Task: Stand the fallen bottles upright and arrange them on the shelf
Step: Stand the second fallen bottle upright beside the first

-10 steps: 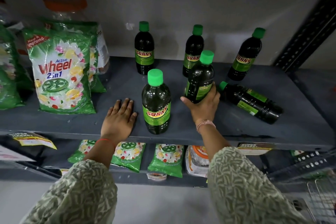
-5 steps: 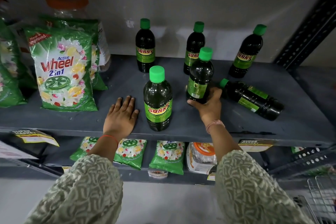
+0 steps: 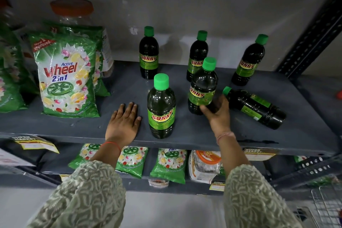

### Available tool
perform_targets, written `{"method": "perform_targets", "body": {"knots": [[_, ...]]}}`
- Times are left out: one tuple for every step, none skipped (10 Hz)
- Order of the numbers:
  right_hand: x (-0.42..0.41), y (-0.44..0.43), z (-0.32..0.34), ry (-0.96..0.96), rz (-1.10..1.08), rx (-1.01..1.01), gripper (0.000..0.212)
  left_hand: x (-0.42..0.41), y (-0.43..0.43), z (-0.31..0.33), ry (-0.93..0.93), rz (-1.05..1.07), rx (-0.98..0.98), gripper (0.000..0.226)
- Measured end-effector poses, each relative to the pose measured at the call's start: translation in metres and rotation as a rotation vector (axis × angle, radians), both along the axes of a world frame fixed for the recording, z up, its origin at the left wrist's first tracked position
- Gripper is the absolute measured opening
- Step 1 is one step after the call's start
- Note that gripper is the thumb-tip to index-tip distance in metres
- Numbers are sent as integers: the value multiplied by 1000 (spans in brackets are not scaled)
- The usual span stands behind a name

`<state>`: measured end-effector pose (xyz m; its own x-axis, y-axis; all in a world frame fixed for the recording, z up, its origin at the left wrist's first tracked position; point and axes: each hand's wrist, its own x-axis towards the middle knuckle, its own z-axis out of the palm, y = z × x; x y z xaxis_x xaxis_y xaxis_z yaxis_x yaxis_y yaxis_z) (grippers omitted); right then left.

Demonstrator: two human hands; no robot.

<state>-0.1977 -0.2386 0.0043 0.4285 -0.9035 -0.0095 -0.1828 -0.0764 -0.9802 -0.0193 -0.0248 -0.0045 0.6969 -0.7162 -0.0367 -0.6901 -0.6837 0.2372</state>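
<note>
Dark green plastic bottles with bright green caps and "SUNNY" labels are spread over the grey metal shelf point(image 3: 185, 135). One upright bottle point(image 3: 202, 87), near the middle of the shelf, is gripped low on its body by the right hand point(image 3: 218, 114), whose fingers are wrapped around its base. Just left of it, nearer the front edge, another upright bottle point(image 3: 161, 106) is seen, free of both hands. The left hand point(image 3: 123, 123) is laid flat and open, palm down, on the shelf surface beside that bottle, without touching it. One fallen bottle point(image 3: 256, 108) is lying on its side towards the right edge, its cap pointed at the held bottle. Three more bottles point(image 3: 149, 53) are stood along the back edge by the wall. A green "Wheel" detergent packet point(image 3: 67, 77) is propped at the left end of the shelf.
</note>
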Motion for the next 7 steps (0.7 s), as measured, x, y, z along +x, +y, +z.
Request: {"method": "perform_targets", "body": {"knots": [[21,13,1,111,-78,-169,95,0,0,1,4,1,-1,54],[26,17,6,109,-88,-148,72,0,0,1,2,1,2,54],[17,19,9,150,-22,-169,64,0,0,1,14,4,8,54],[4,33,9,179,35,-197,60,-1,-1,2,11,0,23,54],[-12,51,7,201,83,-230,54,-2,-2,3,17,-7,25,54],[-26,64,7,208,126,-232,52,-2,-2,3,29,-4,31,54],[-37,71,8,217,152,-254,53,-2,-2,2,32,-10,36,54]]}}
